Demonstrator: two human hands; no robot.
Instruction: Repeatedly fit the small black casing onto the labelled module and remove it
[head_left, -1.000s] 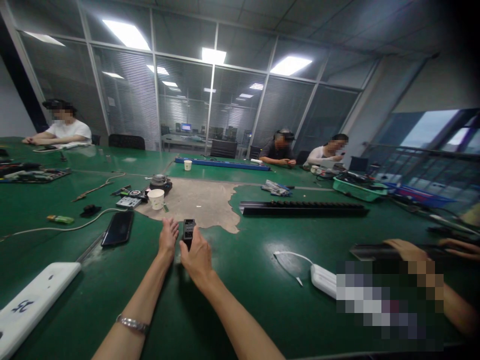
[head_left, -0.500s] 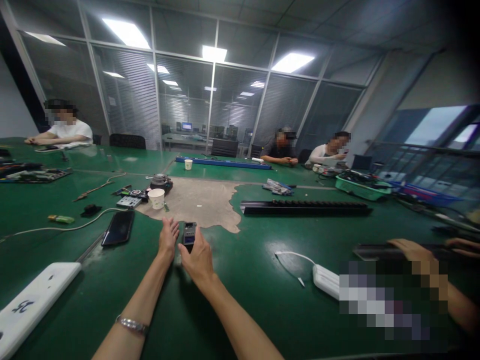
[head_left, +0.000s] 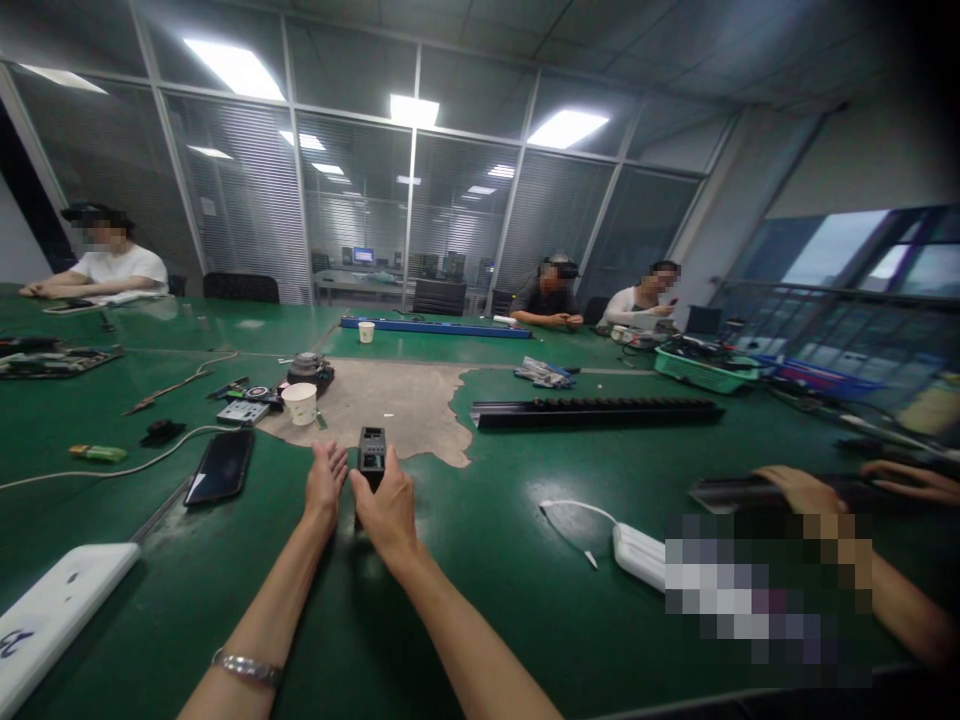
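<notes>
My right hand [head_left: 390,505] grips a small black box-shaped device [head_left: 373,448] between thumb and fingers, just above the green table. Rectangular openings show in the device's upper face; what kind of device it is I cannot tell. Left of it, my left hand [head_left: 327,485] is open with its palm turned toward the device and its fingers stretched forward. A narrow gap lies between that hand and the device. Ahead of both hands is a brown irregular sheet [head_left: 397,400] on the table [head_left: 480,620]. A silver bracelet [head_left: 247,668] circles my left wrist.
To the left lie a phone [head_left: 220,467], a paper cup [head_left: 301,403] and a white power strip [head_left: 60,620]. A long black rail [head_left: 596,413] and a white adapter [head_left: 637,555] are on the right. Another person's hand [head_left: 806,490] rests there on a dark bar. Several people sit around.
My right hand has tilted the device, so its top openings face me more and its lit or bluish lower part no longer shows. The view has shifted slightly to the right.
</notes>
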